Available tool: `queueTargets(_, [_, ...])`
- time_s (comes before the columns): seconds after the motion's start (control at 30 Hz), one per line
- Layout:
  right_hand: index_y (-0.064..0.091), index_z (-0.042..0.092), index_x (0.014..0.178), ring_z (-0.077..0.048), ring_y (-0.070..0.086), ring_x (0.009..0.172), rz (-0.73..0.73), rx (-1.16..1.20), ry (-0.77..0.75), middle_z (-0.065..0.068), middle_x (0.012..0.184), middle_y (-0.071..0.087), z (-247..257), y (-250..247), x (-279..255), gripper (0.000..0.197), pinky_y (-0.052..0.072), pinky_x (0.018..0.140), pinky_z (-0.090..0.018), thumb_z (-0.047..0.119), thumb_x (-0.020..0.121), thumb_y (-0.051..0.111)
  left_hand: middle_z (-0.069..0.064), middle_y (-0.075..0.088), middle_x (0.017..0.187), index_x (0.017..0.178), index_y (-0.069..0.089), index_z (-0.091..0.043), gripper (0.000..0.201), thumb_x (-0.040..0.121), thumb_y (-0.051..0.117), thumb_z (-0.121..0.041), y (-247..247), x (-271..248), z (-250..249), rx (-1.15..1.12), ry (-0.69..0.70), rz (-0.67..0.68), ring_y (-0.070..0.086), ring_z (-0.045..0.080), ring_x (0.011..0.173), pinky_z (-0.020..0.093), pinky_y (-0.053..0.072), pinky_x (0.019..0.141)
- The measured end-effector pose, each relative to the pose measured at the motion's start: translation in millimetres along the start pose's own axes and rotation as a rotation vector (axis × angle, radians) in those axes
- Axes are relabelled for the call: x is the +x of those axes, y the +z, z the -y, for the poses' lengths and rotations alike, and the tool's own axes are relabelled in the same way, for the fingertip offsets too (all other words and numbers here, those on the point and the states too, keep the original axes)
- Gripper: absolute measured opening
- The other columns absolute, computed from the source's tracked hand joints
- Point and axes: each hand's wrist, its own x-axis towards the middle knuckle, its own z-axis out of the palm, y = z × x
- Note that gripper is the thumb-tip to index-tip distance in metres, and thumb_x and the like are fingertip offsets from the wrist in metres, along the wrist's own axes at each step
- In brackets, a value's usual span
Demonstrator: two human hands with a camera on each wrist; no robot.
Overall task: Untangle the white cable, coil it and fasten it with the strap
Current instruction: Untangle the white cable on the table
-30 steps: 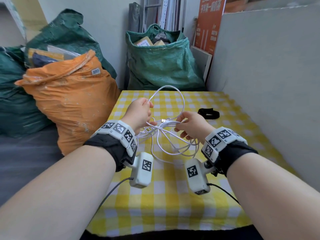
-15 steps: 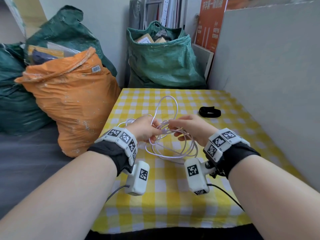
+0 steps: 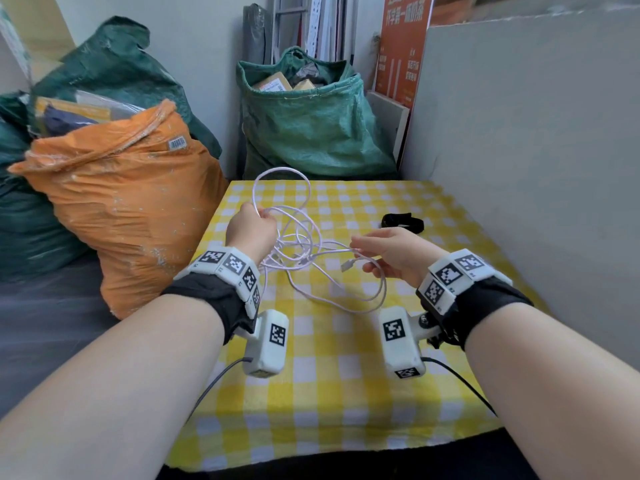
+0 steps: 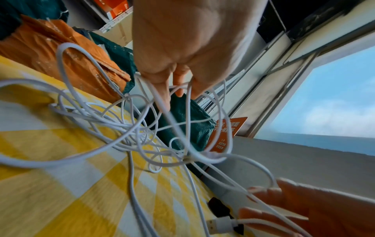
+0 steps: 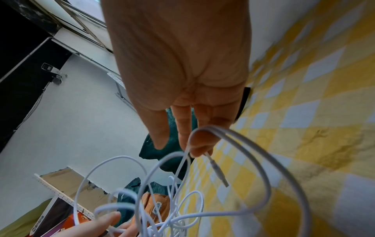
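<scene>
Setting: yellow-and-white checked tablecloth (image 3: 311, 393) over small table, grey board on right side, orange sack (image 3: 121, 209) and green sacks (image 3: 311, 133) behind and to left.

Item 1: white cable (image 3: 313, 249). Thin, light, limp; several loose crossing loops, part raised off cloth, part trailing on it between both hands. One tall loop standing above left hand. Tangle densest at middle, between the wrists. USB plug (image 4: 220, 223) hanging free near right fingers; second, slimmer plug (image 5: 218, 172) dangling just below right fingertips. Judged smooth-skinned and apt to slide through a slack pinch; springy enough to hold old curls, so loops likely to reform. No weight to speak of; plugs the only stiff parts, joints behind them best not bent sharply. Best taken near one plug end, then fed through the knot strand by strand rather than tugged.

Item 2: black strap (image 3: 403, 221). Flat on cloth, beyond right hand, apart from cable, untouched.

Left hand (image 3: 251, 232): fist closed round several strands, lifted above table.

Right hand (image 3: 394, 256): thumb and fingers pinching one strand near its plug end, other fingers relaxed.

Stage, judged: untangling under way; coiling and strapping not begun.
</scene>
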Motion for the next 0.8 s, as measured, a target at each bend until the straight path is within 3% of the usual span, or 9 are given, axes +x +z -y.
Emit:
queueTargets(0.17, [0.066, -0.001, 0.103, -0.017, 0.062, 0.064, -0.044, -0.048, 0.009, -0.012, 0.083, 0.065, -5, -16, -3, 0.018, 0.056, 0.065, -0.026, -0.001, 0.085, 0.065, 0.014, 0.04, 0.131, 0.125, 0.043, -0.011, 0.043, 0.087, 0.054, -0.026, 6, -2, -11, 0.083, -0.026, -0.013, 0.05, 0.035, 0.108, 0.034, 0.04, 0.087])
queueTargets(0.23, [0.067, 0.002, 0.094, -0.019, 0.065, 0.072, -0.098, -0.065, 0.001, -0.013, 0.091, 0.066, -5, -22, -5, 0.016, 0.057, 0.069, -0.026, -0.008, 0.083, 0.063, 0.015, 0.029, 0.137, 0.131, 0.038, -0.011, 0.05, 0.087, 0.057, -0.025, 9, -4, -15, 0.068, -0.021, 0.014, 0.046, 0.034, 0.114, 0.032, 0.037, 0.09])
queueTargets(0.37, [0.067, 0.008, 0.075, -0.021, 0.065, 0.074, -0.212, -0.013, -0.021, -0.01, 0.09, 0.065, -4, -35, -7, 0.028, 0.059, 0.066, -0.027, -0.016, 0.083, 0.054, 0.018, 0.017, 0.147, 0.146, 0.023, -0.012, 0.073, 0.086, 0.06, -0.03, 10, -7, -20, 0.301, -0.041, 0.233, 0.03, 0.031, 0.134, 0.036, 0.033, 0.105])
queueTargets(0.43, [0.066, 0.006, 0.074, -0.02, 0.066, 0.072, -0.233, 0.056, -0.028, -0.013, 0.087, 0.066, -2, -39, -9, 0.029, 0.059, 0.059, -0.023, -0.014, 0.084, 0.049, 0.018, 0.017, 0.149, 0.149, 0.017, -0.015, 0.084, 0.082, 0.065, -0.034, 12, -9, -21, 0.38, -0.022, 0.333, 0.034, 0.034, 0.133, 0.041, 0.037, 0.105])
queueTargets(0.5, [0.066, 0.003, 0.078, -0.019, 0.067, 0.072, -0.22, 0.09, -0.042, -0.014, 0.087, 0.067, 1, -40, -11, 0.026, 0.058, 0.059, -0.019, -0.014, 0.085, 0.047, 0.016, 0.022, 0.145, 0.148, 0.02, -0.018, 0.086, 0.079, 0.069, -0.035, 16, -14, -25, 0.349, 0.051, 0.338, 0.047, 0.033, 0.122, 0.043, 0.044, 0.1])
queueTargets(0.6, [0.065, 0.005, 0.084, -0.017, 0.067, 0.074, -0.183, 0.061, -0.129, -0.013, 0.089, 0.068, 5, -36, -12, 0.022, 0.058, 0.064, -0.018, -0.015, 0.081, 0.057, 0.012, 0.045, 0.129, 0.14, 0.038, -0.018, 0.067, 0.081, 0.069, -0.025, 25, -29, -37, 0.18, 0.21, 0.374, 0.056, 0.026, 0.104, 0.038, 0.053, 0.083])
queueTargets(0.67, [0.065, 0.011, 0.081, -0.016, 0.068, 0.075, -0.212, 0.012, -0.198, -0.009, 0.086, 0.071, 8, -33, -13, 0.022, 0.057, 0.067, -0.02, -0.008, 0.075, 0.071, 0.006, 0.056, 0.116, 0.13, 0.05, -0.016, 0.045, 0.087, 0.063, -0.019, 30, -41, -47, 0.079, 0.238, 0.587, 0.057, 0.018, 0.096, 0.029, 0.052, 0.07])
queueTargets(0.73, [0.065, 0.013, 0.079, -0.019, 0.07, 0.074, -0.258, 0.005, -0.243, -0.009, 0.083, 0.071, 12, -32, -15, 0.02, 0.058, 0.071, -0.025, -0.003, 0.073, 0.077, 0.002, 0.062, 0.099, 0.112, 0.06, -0.015, 0.02, 0.093, 0.055, -0.018, 35, -52, -53, 0.04, 0.209, 0.792, 0.056, 0.012, 0.091, 0.025, 0.048, 0.07])
queueTargets(0.8, [0.064, 0.009, 0.077, -0.02, 0.07, 0.065, -0.3, 0.064, -0.267, -0.011, 0.079, 0.069, 13, -33, -18, 0.017, 0.058, 0.064, -0.026, -0.001, 0.074, 0.076, 0.001, 0.055, 0.07, 0.088, 0.06, -0.015, 0.015, 0.096, 0.048, -0.018, 36, -58, -56, 0.002, 0.196, 0.839, 0.058, 0.011, 0.072, 0.024, 0.044, 0.063])
